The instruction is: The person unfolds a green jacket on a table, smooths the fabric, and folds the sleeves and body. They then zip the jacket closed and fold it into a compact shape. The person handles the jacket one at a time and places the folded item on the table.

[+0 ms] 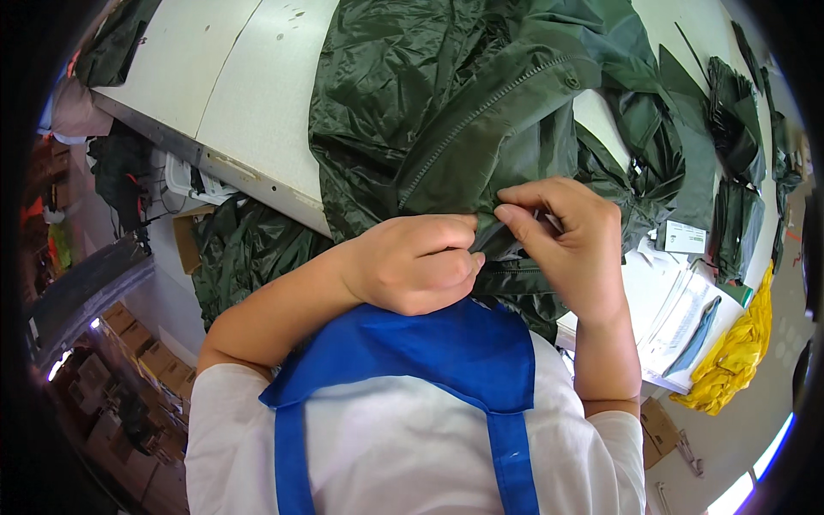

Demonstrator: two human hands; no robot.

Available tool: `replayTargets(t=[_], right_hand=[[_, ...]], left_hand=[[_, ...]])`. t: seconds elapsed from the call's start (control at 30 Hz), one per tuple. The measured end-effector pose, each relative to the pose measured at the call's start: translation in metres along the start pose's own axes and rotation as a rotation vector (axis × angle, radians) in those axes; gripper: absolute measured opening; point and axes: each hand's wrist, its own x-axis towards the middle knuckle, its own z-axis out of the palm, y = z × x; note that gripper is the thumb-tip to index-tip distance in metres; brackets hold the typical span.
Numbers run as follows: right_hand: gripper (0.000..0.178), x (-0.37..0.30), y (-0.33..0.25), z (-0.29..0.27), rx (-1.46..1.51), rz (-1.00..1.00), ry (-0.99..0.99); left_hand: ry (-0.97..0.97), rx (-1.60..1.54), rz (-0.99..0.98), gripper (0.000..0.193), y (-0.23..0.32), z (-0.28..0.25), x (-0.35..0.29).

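Note:
A dark green rain jacket [369,112] of shiny fabric lies bunched over the table's near edge, and a zipper runs up one flap of it. My left hand [421,264] is closed, fingers curled in, at the jacket's near edge. Just to its right, the thumb and forefinger of my right hand [566,227] pinch a fold of the same green fabric. The fingertips of both hands are close together there. What exactly lies inside the left fist is hidden, though the fabric runs into it.
The white table [266,103] extends to the left and behind. Papers [661,296] and a small white box [682,237] sit to the right, beside crumpled yellow fabric [736,343]. More dark green pieces [734,112] lie at the far right. Cardboard boxes [159,360] stand at lower left.

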Motion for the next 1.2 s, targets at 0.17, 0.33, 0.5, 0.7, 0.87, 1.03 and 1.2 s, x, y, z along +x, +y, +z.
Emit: replayTargets(t=[0.17, 0.33, 0.5, 0.7, 0.87, 1.03, 1.2], right_hand=[[0.007, 0.004, 0.005, 0.002, 0.04, 0.098, -0.137], [0.008, 0.0, 0.003, -0.018, 0.794, 0.402, -0.29], [0.026, -0.003, 0.022, -0.023, 0.633, 0.142, -0.046], [0.034, 0.001, 0.025, -0.031, -0.251, -0.269, -0.167], [0.035, -0.005, 0.009, -0.014, -0.133, -0.237, -0.099], [0.027, 0.009, 0.02, -0.009, -0.134, -0.586, -0.119], [0.021, 0.009, 0.02, 0.0, -0.056, -0.458, -0.099]], left_hand=[[-0.006, -0.051, 0.002, 0.023, 0.001, 0.005, -0.003], [-0.01, 0.07, 0.088, 0.017, -0.003, 0.0, -0.004], [0.02, 0.027, 0.045, 0.018, 0.001, 0.001, -0.007], [0.033, 0.031, 0.092, 0.017, 0.002, -0.001, -0.003], [0.036, 0.046, 0.102, 0.017, 0.004, 0.0, -0.001], [0.018, 0.019, 0.12, 0.018, 0.006, 0.001, -0.001], [0.037, 0.047, 0.104, 0.016, 0.006, -0.001, -0.001]])
